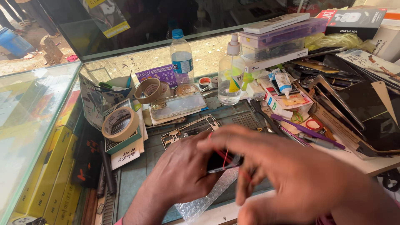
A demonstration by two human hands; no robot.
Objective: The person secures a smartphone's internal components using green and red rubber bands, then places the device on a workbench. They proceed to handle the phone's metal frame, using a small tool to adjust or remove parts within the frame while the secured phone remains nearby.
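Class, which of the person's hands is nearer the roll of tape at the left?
Left. The left hand lies just right of and below the tape roll; the right hand is farther right, beyond it.

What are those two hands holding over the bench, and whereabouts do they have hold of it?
The left hand holds a small dark flat device, gripped at its left end. The blurred right hand touches its right side, where a thin red band crosses it; its exact grip cannot be told.
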